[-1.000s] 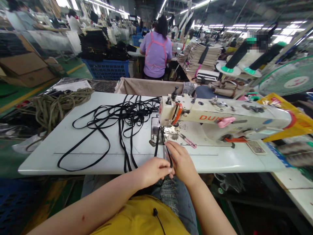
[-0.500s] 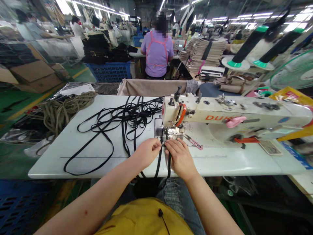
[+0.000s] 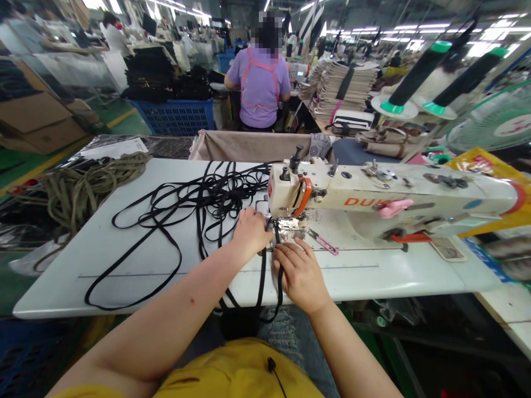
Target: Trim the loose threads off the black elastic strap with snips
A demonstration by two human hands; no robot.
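Several loops of narrow black strap (image 3: pixel 260 282) run from the sewing machine (image 3: pixel 327 190) over the front table edge toward my lap. My left hand (image 3: pixel 252 233) is at the left of the presser foot, fingers bent and thumb across one length of strap by the needle plate. What its fingertips grip is partly hidden. Just in front of the foot, my right hand (image 3: pixel 302 273) holds another length of the strap under its close-set fingers. A tangled heap of the same strap (image 3: pixel 232 190) lies on the tabletop left of the machine head.
Pink-handled thread snips (image 3: pixel 326 242) lie right of the needle area. Olive straps (image 3: pixel 74 190) are bundled at the left table end. Behind the table stand a fabric-lined bin (image 3: pixel 253 145) and a seated co-worker (image 3: pixel 260 83). Two black thread cones (image 3: pixel 418 77) rise at right.
My left hand has moved forward and left, up beside the presser foot. My right hand stays at the strap in front of the foot. The view has shifted slightly.
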